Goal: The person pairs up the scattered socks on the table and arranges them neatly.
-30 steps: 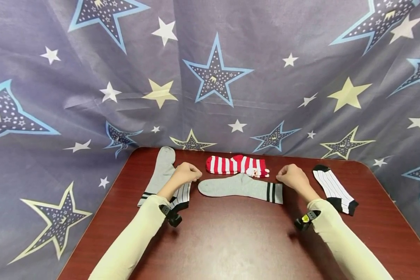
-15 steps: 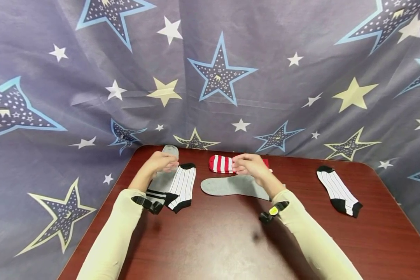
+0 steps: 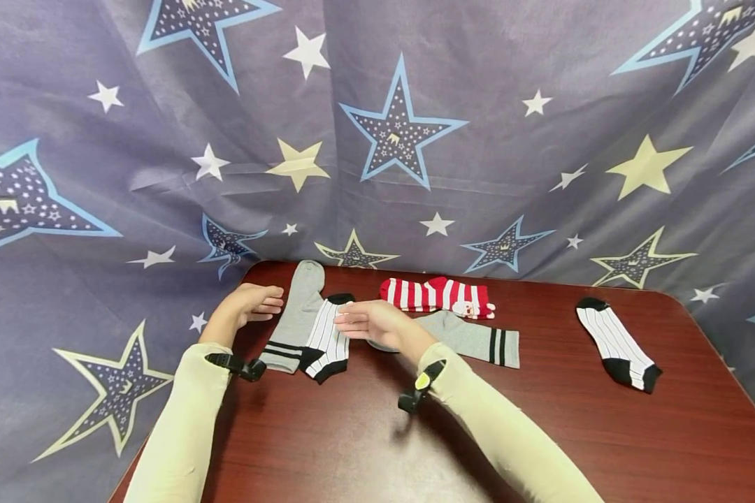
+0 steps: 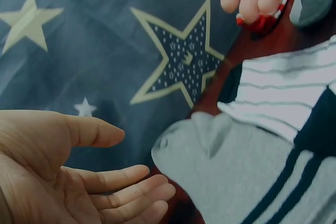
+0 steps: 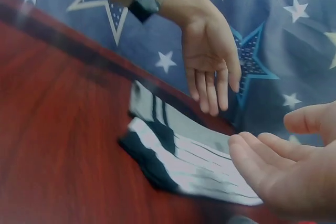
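Observation:
My left hand (image 3: 247,307) hovers at the left of a grey sock with black stripes (image 3: 298,307), its fingers loosely extended and holding nothing. Partly over that sock lies a white-and-black pinstriped ankle sock (image 3: 327,339). My right hand (image 3: 377,323) is held above the table just right of the pinstriped sock, fingers straight, palm turned toward the left hand; in the head view its fingertips overlap that sock's edge. Behind the right hand and wrist, a second grey sock (image 3: 472,339) lies crosswise, its toe end partly hidden. In the right wrist view both hands (image 5: 210,61) show bare palms.
A red-and-white striped sock (image 3: 437,296) with a face on it lies at the back, beyond the crosswise grey sock. Another pinstriped ankle sock (image 3: 618,346) lies at the right of the brown table (image 3: 579,433). A star-patterned cloth (image 3: 390,209) hangs behind.
Both hands have moved left: the right from the crosswise grey sock's cuff, past the red-striped sock, to the pinstriped sock; the left to the outer grey sock's far side. Fingers have opened out.

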`<state>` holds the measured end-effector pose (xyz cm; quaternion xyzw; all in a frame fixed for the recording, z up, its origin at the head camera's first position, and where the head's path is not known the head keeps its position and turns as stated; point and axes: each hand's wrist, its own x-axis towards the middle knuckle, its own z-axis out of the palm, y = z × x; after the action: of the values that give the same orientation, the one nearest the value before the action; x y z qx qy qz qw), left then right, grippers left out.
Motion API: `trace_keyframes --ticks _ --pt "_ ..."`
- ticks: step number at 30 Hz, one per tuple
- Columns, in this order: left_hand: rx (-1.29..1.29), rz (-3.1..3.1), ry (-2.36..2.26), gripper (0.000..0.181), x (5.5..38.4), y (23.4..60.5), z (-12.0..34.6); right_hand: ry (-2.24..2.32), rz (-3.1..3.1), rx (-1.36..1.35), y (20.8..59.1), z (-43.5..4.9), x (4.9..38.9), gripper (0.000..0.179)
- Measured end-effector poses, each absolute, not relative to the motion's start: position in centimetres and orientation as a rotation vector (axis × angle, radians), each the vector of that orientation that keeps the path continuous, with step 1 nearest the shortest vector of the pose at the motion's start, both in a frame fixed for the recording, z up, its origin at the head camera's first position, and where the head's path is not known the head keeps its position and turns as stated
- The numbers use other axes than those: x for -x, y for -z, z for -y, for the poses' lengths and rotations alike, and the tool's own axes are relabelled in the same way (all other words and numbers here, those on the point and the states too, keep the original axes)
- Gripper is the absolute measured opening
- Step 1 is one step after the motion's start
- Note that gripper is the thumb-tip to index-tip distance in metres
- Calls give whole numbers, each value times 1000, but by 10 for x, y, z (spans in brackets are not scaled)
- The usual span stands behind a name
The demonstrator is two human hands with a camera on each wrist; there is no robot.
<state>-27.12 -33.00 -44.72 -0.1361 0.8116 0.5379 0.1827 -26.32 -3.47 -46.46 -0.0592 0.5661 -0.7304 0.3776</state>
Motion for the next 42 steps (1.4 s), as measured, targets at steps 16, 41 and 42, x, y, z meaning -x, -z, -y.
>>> trace_keyframes --ticks 16,41,42 --pt "493 -2193 -1499 57 276 470 338 1877 -1150 -84 482 108 250 59" --pt "549 -2144 -1450 51 269 470 340 1885 -1144 -207 478 99 249 61" --pt "554 -2144 -1449 50 269 471 340 1884 -1142 -209 478 100 248 62"
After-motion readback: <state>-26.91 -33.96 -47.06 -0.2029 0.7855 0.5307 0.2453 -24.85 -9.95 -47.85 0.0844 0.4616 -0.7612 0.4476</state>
